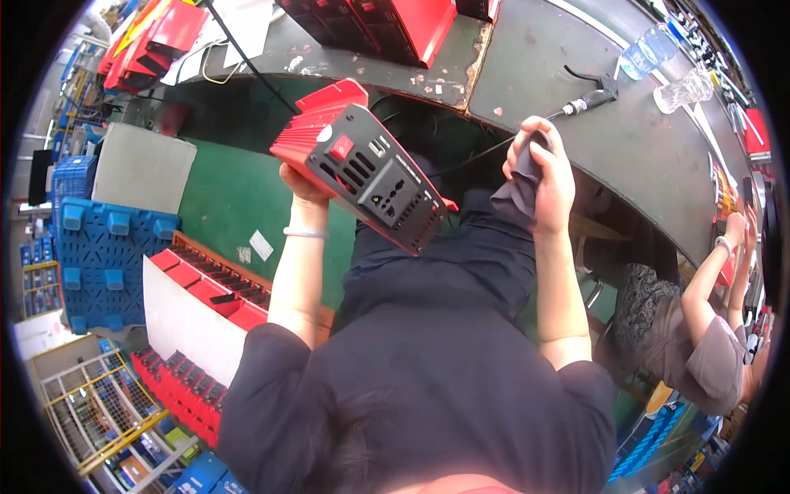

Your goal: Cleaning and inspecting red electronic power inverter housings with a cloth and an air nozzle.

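A red power inverter [370,177] with a black end panel, a red switch and a socket is tilted in the air over my lap. My left hand [303,186] grips it from below at its left side; most of those fingers are hidden behind the casing. To the right, apart from the inverter, my right hand [553,177] is closed around a crumpled dark grey cloth [527,177], which hangs down from the fingers. An air blow gun [594,95] lies on the workbench just beyond that hand.
More red inverters [387,29] stand on the dark workbench [543,49]. A bottle [648,51] and a clear cup [685,90] are at the far right. Rows of inverters [210,288] fill a cart on my left, near a blue pallet [115,259]. A co-worker [691,337] sits at right.
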A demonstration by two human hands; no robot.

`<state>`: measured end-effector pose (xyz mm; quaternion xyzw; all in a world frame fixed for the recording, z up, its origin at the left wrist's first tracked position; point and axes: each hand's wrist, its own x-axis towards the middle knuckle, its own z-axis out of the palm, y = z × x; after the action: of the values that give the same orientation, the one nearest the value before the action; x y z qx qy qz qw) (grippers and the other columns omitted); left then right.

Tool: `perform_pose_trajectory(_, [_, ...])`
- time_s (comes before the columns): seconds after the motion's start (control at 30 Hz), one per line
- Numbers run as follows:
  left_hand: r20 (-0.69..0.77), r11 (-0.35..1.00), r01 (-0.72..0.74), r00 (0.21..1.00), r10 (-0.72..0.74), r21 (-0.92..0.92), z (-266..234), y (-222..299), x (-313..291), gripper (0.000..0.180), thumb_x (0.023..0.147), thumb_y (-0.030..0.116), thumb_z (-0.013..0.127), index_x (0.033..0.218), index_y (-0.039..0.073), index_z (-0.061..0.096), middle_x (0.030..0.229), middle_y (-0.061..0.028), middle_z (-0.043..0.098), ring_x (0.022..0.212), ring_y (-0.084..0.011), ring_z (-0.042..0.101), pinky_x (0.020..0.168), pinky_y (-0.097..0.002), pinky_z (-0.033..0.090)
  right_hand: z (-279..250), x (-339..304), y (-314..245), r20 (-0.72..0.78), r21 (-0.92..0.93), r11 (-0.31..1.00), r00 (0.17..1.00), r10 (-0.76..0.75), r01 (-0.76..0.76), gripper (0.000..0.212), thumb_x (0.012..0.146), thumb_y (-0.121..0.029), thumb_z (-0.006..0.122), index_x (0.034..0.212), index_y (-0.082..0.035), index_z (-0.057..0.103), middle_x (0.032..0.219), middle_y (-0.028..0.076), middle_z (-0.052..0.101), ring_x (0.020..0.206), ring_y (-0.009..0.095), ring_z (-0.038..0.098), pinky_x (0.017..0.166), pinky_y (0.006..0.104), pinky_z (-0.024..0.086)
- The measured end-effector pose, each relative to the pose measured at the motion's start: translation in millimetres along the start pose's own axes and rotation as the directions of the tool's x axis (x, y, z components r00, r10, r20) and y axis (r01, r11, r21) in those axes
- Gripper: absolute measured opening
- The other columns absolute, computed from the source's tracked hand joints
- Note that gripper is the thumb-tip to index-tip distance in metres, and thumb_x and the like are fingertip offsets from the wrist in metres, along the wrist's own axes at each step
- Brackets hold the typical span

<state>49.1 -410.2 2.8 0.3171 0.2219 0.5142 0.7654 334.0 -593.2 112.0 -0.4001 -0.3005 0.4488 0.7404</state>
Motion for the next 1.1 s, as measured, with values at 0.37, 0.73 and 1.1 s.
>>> perform_pose_trajectory(0.37, [0.383,0.935,0.189,0.922,-0.064,-0.301,-7.5,0.3,3.8,0.095,0.063,0.047,0.077,0.138,0.002,0.038,0.136,-0.0199,0.048,0.122,-0.0368,0.049,0.104,-0.0512,0.040,43.0,-10.5,-14.3,0.268,-0.354,0.933,0.949,0.163,-0.061,0.039,0.085,-0.015,0.055,0.123,-0.008,0.049,0.098,0.001,0.056,0.082,0.007,0.050,0.073,0.0215,0.043])
perform_pose_trajectory(0.73, [0.169,0.906,0.321,0.911,-0.375,0.276,86.6,44.9,-3.2,0.049,0.089,0.029,0.061,0.127,-0.001,0.052,0.121,-0.0136,0.060,0.107,-0.0214,0.060,0.094,-0.0348,0.047,36.7,-17.8,7.0,0.073,-0.837,0.546,0.997,0.038,0.041,0.066,0.077,-0.032,0.074,0.125,0.003,0.045,0.110,0.021,0.060,0.102,0.030,0.060,0.090,0.0353,0.046])
perform_pose_trajectory(1.1, [0.342,0.761,0.304,0.755,-0.559,0.574,184.8,70.7,-28.6,0.093,0.088,0.075,0.016,0.132,0.000,0.050,0.118,-0.0156,0.059,0.106,-0.0205,0.059,0.094,-0.0321,0.045,-50.2,-64.0,67.2,-0.031,0.296,0.912,0.951,0.307,-0.285,0.060,0.091,-0.047,0.053,0.132,-0.004,0.045,0.127,0.012,0.056,0.114,0.025,0.057,0.096,0.0402,0.047])
